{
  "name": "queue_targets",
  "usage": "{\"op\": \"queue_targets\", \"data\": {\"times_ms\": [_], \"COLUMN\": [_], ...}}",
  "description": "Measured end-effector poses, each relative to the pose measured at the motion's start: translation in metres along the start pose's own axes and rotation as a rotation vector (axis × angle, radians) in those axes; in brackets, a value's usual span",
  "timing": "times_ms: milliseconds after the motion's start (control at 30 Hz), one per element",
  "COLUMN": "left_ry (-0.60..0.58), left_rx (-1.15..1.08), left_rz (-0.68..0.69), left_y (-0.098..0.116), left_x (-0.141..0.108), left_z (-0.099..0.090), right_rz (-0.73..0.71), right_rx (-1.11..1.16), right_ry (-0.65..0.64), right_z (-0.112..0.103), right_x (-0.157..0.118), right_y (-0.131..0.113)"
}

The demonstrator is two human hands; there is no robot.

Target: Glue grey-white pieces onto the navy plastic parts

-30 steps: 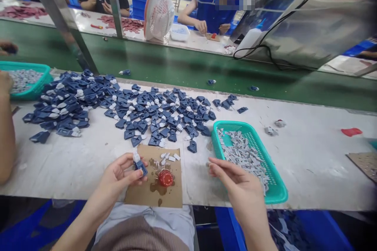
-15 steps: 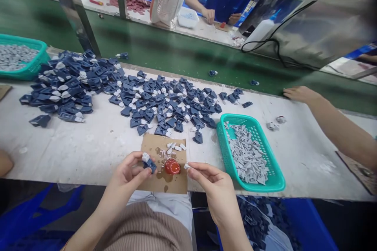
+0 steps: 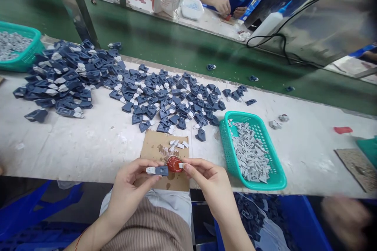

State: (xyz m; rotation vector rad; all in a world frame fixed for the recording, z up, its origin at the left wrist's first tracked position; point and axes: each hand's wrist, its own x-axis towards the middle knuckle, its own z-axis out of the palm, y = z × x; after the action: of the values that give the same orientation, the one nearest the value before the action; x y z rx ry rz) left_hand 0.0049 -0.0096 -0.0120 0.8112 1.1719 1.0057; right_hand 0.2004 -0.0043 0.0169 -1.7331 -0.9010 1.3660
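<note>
Between the thumb and fingers of my left hand (image 3: 134, 178) is a dark blue plastic part (image 3: 161, 170) with a light grey tip. My right hand (image 3: 207, 176) pinches a small light grey plastic piece (image 3: 181, 165), held at the right side of a shallow red dish (image 3: 173, 164). Whether the piece touches the dish's wet-looking contents I cannot tell. The dish stands on a stained cardboard sheet (image 3: 153, 145) at the table's front edge. Several small grey pieces (image 3: 180, 145) lie on the cardboard behind the dish.
Blue parts with grey tips form a large heap (image 3: 67, 78) at left, spreading (image 3: 167, 98) across the middle. A green basket (image 3: 279, 172) of grey pieces stands at right, another (image 3: 37, 47) at far left. Beyond the green belt (image 3: 132, 31) a co-worker's hand (image 3: 222, 6) works.
My right hand has brought the grey piece left to the red dish. The blue part in my left hand has turned to lie level. A co-worker's arm at right has left the belt.
</note>
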Motion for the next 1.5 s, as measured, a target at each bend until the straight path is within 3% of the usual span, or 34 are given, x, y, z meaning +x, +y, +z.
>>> {"op": "queue_targets", "data": {"times_ms": [233,533,933,1500], "left_ry": [-0.043,-0.026,-0.031,0.021], "left_rx": [0.056,0.17,0.209,0.195], "left_rz": [0.158,0.232,0.387,0.446], "left_y": [-0.001,-0.005,-0.003,0.0], "left_x": [0.005,0.01,0.01,0.006], "left_z": [-0.001,0.0,0.011,0.012], "right_rz": [0.0,0.001,-0.028,0.0], "right_rx": [-0.019,-0.002,0.173,0.135], "right_ry": [0.019,0.017,-0.044,-0.047], "right_z": [0.002,0.0,0.012,0.026], "right_x": [0.001,0.005,-0.011,-0.011], "right_y": [0.001,0.005,-0.023,-0.024]}}
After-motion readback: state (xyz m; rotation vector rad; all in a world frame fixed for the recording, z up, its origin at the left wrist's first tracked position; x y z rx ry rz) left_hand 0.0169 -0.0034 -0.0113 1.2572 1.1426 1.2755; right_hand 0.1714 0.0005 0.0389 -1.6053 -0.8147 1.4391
